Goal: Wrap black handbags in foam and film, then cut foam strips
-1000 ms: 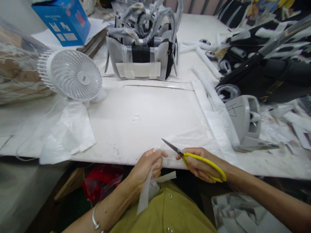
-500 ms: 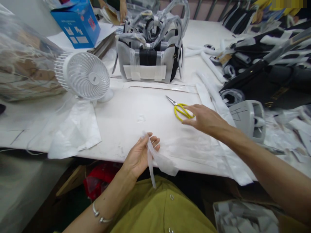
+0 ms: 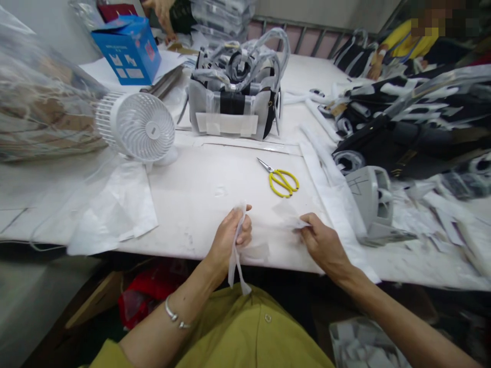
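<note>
Thin, whitish translucent strips (image 3: 237,260) hang down from my left hand (image 3: 230,235), whose fingers are curled round them near the table's front edge. To the right, my right hand (image 3: 324,245) pinches a piece of thin translucent sheet (image 3: 287,210) between thumb and fingers, just over the table. This sheet is partly blurred. Beyond both hands lies a pair of scissors (image 3: 283,181) with yellow handles, flat on the white table (image 3: 192,179), blades pointing away to the left. Neither hand touches the scissors.
A white fan (image 3: 143,128) and blue box (image 3: 128,51) stand left. Wrapped handbags (image 3: 230,97) stand at the back, more black bags (image 3: 414,138) at right. Near them is a grey tape dispenser (image 3: 370,197). Below the edge sits a bin of scraps (image 3: 364,342). Co-workers' hands show farther back.
My right hand has left the scissors, come nearer to me and now pinches a thin sheet. The fingers of my left hand have curled tighter round the strips.
</note>
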Action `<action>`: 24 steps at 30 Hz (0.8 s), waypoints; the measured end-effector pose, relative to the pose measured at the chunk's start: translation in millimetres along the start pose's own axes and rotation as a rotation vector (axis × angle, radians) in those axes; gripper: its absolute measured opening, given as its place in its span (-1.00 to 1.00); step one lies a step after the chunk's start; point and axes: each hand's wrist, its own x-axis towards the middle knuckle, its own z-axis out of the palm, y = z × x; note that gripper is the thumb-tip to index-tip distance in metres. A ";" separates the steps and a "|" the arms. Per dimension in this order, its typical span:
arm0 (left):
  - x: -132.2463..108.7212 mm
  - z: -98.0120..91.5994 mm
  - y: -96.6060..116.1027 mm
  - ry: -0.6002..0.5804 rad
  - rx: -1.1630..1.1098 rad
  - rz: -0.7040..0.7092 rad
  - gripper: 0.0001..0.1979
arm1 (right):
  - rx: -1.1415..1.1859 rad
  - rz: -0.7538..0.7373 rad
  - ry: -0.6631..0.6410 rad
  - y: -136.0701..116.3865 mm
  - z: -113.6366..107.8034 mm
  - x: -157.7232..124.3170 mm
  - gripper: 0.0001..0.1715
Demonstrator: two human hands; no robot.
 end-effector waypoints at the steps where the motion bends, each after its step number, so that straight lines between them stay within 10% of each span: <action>1: -0.7 6.5 -4.5 -0.009 0.109 0.046 -0.69 | 0.121 0.120 0.002 -10.1 -0.9 -0.6 -0.80; 6: -5.5 43.4 -28.6 -0.080 0.622 0.351 -0.55 | 0.847 0.331 -0.192 -45.1 5.0 -11.3 -0.48; 11: -2.0 83.0 -56.2 -0.230 0.865 0.469 -0.41 | 1.074 0.512 0.271 -38.4 5.8 -24.4 -0.38; 19: 2.6 104.6 -104.2 -0.668 1.352 0.360 -0.55 | 0.822 0.352 0.946 50.5 -124.6 -16.0 -0.39; 24: 0.5 82.5 -119.5 -0.740 1.442 0.354 -0.63 | -0.079 0.477 0.727 149.5 -201.9 34.1 -0.52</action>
